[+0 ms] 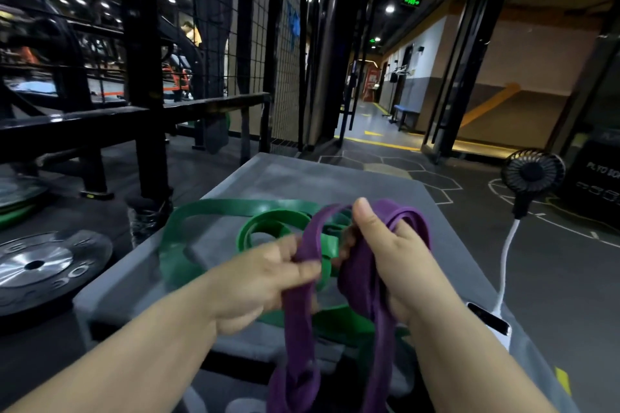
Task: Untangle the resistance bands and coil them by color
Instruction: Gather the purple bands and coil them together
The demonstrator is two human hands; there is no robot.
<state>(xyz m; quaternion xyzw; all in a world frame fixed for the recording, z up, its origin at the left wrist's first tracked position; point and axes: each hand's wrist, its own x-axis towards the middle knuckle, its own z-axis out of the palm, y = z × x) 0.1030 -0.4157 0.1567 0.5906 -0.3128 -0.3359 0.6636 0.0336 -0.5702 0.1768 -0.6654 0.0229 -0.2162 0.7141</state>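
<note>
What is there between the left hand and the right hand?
Head view: between left hand and right hand lie purple band strands and a fold of green band.

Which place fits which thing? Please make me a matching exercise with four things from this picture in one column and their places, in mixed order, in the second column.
Things:
1. purple band
2. green band
3. weight plate
4. black fan

Places:
A. on the floor at the left
B. at the right, on a white cable
C. held in the left hand and the right hand
D. mostly lying on the grey platform

Pairs: 1-C, 2-D, 3-A, 4-B.
</note>
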